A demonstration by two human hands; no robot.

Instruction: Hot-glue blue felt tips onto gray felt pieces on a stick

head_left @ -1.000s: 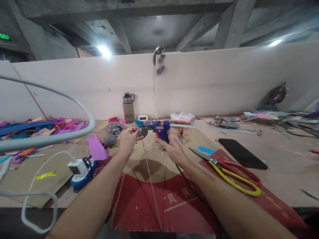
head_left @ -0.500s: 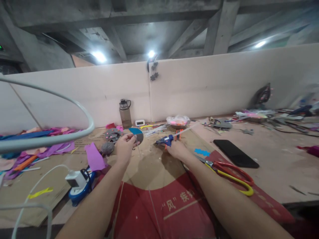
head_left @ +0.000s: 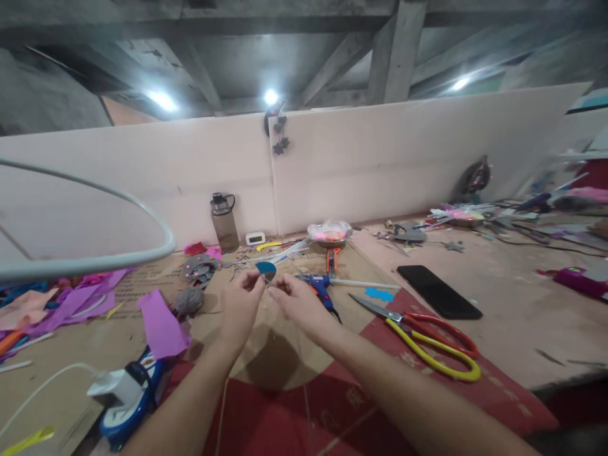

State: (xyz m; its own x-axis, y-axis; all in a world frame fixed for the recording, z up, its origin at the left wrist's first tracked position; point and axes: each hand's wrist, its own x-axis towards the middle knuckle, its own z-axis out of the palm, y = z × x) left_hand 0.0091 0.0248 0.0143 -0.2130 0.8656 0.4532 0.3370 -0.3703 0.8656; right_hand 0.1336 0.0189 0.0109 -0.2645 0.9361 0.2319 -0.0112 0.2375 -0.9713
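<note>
Lower R of frame, big scissors are seen. Nr mid-frame, a blue & grey disc is pinched by the L hand; the R hand is curled beside it, grip can't be told. Past it, a glue gun is seen, then a bottle, upper L of mid.

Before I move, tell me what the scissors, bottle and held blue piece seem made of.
Scissors: metal blades, by their grey sheen; smooth red and yellow handles, probably plastic.
Bottle: likely plastic, its smoky body translucent; glass possible.
Blue piece: perhaps felt, looking matt; too small to be sure.
</note>
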